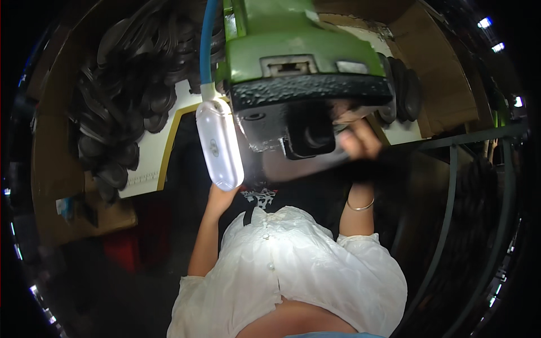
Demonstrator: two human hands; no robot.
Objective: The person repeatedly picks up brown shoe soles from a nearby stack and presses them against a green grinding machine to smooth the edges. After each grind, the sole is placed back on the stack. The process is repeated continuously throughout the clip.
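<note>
Black, blurred piece [378, 170] shows beside the right hand [362, 141], right of centre; I cannot tell either grip's closure, the left hand [225, 195] mostly hidden behind the white lamp [220, 146]. Steady handling, clear of the green machine [307, 48], upper centre, would suit.

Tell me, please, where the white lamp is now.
In the head view, the white lamp is left of centre, beside the green machine, its lower end partly hiding the left hand.
</note>
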